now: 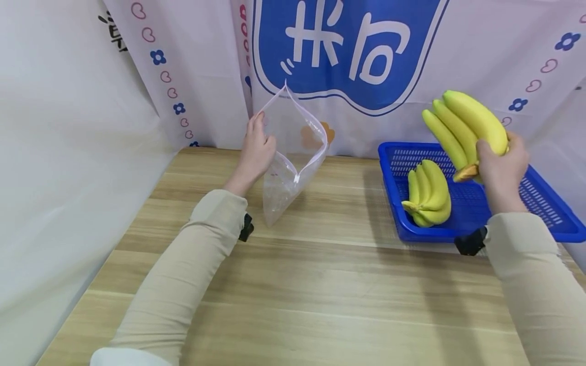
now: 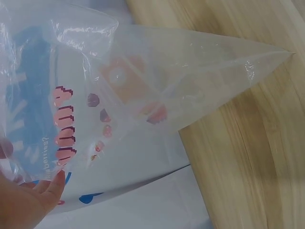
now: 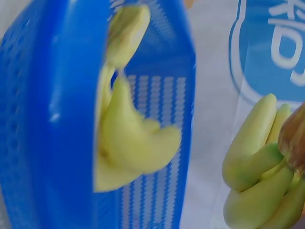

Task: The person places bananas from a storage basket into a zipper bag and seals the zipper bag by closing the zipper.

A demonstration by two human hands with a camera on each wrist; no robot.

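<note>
My left hand (image 1: 258, 150) pinches the rim of a clear zip bag (image 1: 286, 190), whose mouth gapes wide above the table. In the left wrist view the bag (image 2: 190, 76) hangs down to a pointed corner, with fingers (image 2: 52, 188) at its edge. On the right, my right hand (image 1: 508, 162) grips a bunch of bananas (image 1: 471, 124) near its stem, raised over the blue basket (image 1: 398, 231). Another bunch of bananas (image 1: 429, 193) lies inside the basket at its left end. The right wrist view shows the held bunch (image 3: 257, 181) beside the basket wall.
A wooden table (image 1: 316, 295) spreads under both arms. Behind it hangs a white printed cloth (image 1: 206, 61) with a blue emblem, close to the table's back edge. White sheeting (image 1: 68, 127) borders the left side.
</note>
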